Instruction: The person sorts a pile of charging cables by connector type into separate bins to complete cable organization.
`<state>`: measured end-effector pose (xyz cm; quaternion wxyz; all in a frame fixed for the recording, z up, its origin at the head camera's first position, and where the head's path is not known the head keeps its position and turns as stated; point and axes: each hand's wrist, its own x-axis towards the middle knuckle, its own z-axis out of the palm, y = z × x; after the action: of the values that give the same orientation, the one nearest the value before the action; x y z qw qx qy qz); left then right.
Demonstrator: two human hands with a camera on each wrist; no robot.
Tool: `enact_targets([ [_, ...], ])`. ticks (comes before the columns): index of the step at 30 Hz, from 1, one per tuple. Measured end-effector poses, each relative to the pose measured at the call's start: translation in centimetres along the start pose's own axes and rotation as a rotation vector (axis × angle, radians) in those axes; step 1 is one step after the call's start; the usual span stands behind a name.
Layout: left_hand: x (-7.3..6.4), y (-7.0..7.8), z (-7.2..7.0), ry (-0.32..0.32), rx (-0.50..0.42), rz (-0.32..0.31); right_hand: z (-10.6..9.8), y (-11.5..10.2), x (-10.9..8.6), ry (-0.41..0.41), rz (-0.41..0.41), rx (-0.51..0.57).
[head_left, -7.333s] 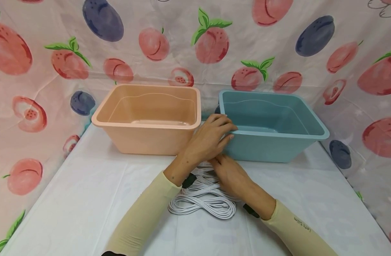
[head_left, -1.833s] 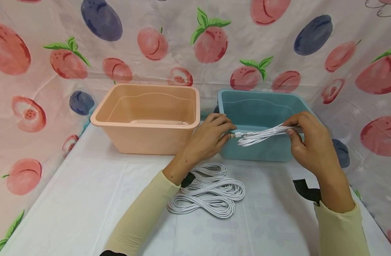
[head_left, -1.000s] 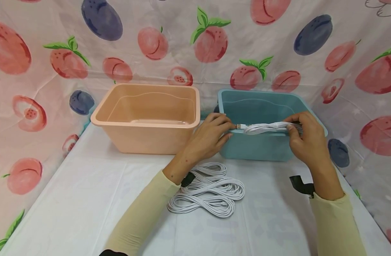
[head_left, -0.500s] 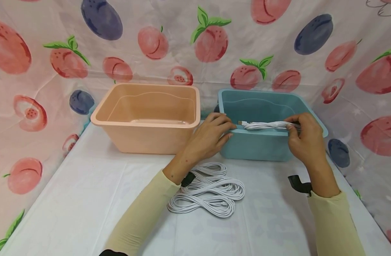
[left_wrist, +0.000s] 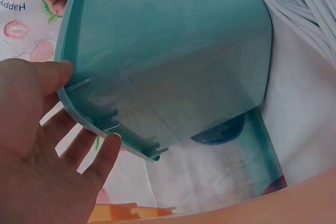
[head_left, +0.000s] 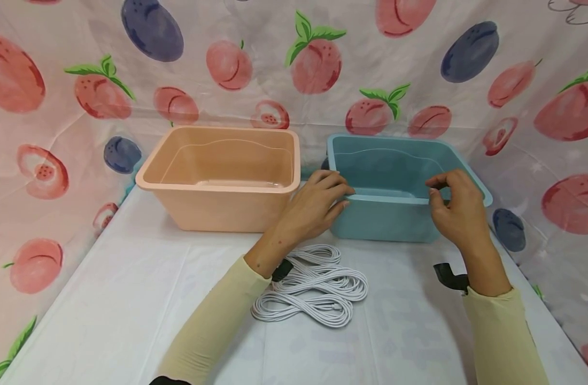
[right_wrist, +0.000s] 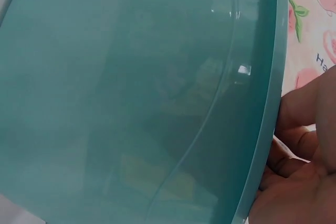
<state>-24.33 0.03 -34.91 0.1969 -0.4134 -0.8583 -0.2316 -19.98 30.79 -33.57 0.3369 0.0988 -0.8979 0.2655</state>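
Observation:
My left hand grips the near left corner of the blue plastic bin; in the left wrist view its thumb lies on the rim, with the other fingers around the corner. My right hand is over the bin's near right rim, fingers loosely bent, thumb and forefinger apart with nothing between them. In the right wrist view the bin's outer wall fills most of the picture, and the fingers are partly behind the rim. Coiled white cables lie on the table below my left wrist.
A peach plastic bin stands to the left of the blue one, with a narrow gap between. A fruit-patterned cloth hangs close behind both. A white cloth covers the table.
My right hand took a bundled white USB cable from the pile, carried it over the blue bin and let go; the bundle is now out of sight behind the near wall. My left hand stayed put.

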Motion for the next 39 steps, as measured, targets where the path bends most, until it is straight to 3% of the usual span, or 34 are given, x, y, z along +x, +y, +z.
enact_targets([
  [11,-0.1,0.0,0.0,0.001,-0.004,0.005,0.2,-1.6,-0.1,-0.088,-0.186,0.029],
  [19,-0.1,0.0,0.0,0.007,-0.001,0.014,0.3,-3.6,-0.4,-0.167,-0.227,0.054],
  [39,0.0,0.0,0.0,0.005,-0.011,0.001,1.8,-6.6,-1.5,-0.233,-0.441,0.105],
])
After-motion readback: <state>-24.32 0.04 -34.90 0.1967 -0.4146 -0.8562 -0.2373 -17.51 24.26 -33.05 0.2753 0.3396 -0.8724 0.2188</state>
